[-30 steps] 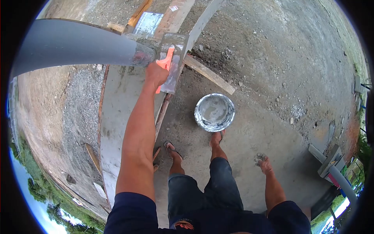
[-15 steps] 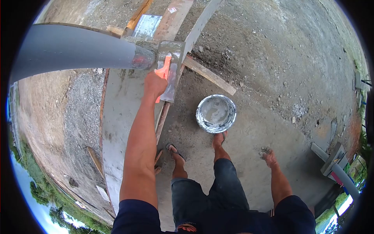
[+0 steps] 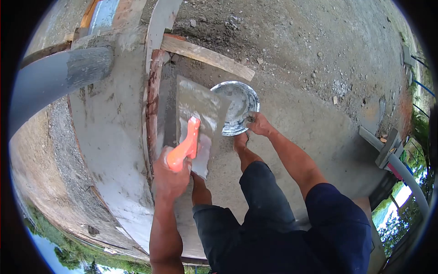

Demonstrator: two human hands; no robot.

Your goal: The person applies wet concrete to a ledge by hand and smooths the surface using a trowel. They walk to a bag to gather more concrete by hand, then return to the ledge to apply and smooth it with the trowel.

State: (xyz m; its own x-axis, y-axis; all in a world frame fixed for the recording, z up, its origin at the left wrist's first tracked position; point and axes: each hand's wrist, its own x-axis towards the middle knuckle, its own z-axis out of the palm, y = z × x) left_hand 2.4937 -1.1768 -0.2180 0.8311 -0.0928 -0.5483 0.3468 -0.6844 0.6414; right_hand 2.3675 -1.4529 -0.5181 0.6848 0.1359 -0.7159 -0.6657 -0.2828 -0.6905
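My left hand (image 3: pixel 171 176) is wrapped round the orange handle (image 3: pixel 185 148) of a flat metal trowel (image 3: pixel 200 105). The trowel's wide blade, smeared with wet cement, hangs over the ground and overlaps the left rim of a round bucket (image 3: pixel 242 91). Grey cement coats the inside of the bucket. At the bucket's right rim, my right hand (image 3: pixel 259 124) grips the edge with its fingers closed. To the left runs a smooth concrete surface (image 3: pixel 107 132), edged by a wooden form board (image 3: pixel 154 100).
A thick grey pipe (image 3: pixel 59 73) stands at the upper left. A loose plank (image 3: pixel 207 57) lies beyond the bucket on gravelly ground. My feet are just below the bucket. At the right edge stands another post (image 3: pixel 407 182) on a base.
My left hand has brought the trowel from the concrete beside the pipe to the bucket. My right hand, spread apart before, has taken hold of the bucket's rim. The view has shifted.
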